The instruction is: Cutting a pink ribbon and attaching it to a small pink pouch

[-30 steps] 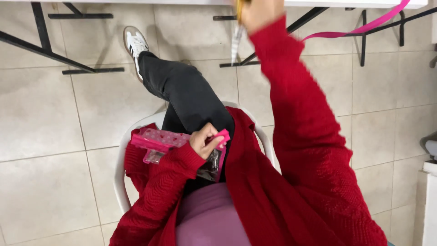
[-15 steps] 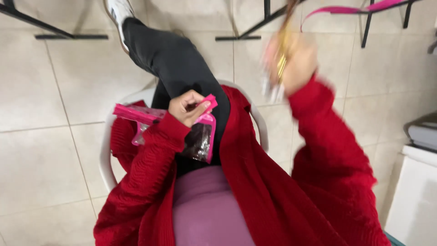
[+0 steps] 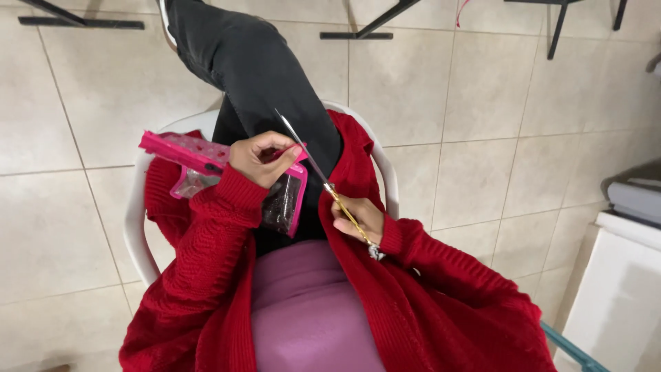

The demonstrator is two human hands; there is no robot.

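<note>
In the head view, a person is seen seated in a white plastic chair [image 3: 138,227] over a tiled floor [image 3: 523,124], dressed in a red knitted cardigan [image 3: 427,303] and dark trousers. The left hand [image 3: 264,157] is clenched on the top edge of a pink-trimmed clear zip pouch [image 3: 275,200], which is held above the lap with dark contents showing through its lower part. The right hand [image 3: 358,217] is closed around the gold handle of a thin tool with a long silver shaft [image 3: 323,180], perhaps a crochet hook; its tip cannot be made out clearly. The shaft is angled up and to the left, crossing just beside the pouch and the left hand's fingers [image 3: 286,148].

For the handling to be done well, the pouch should be kept steady and its opening held taut by the left hand, so that the thin shaft is guided cleanly and not snagged on the zip edge. The tool is best gripped near the middle of the handle, with the point kept away from the fingers and the cardigan's loose knit.
</note>
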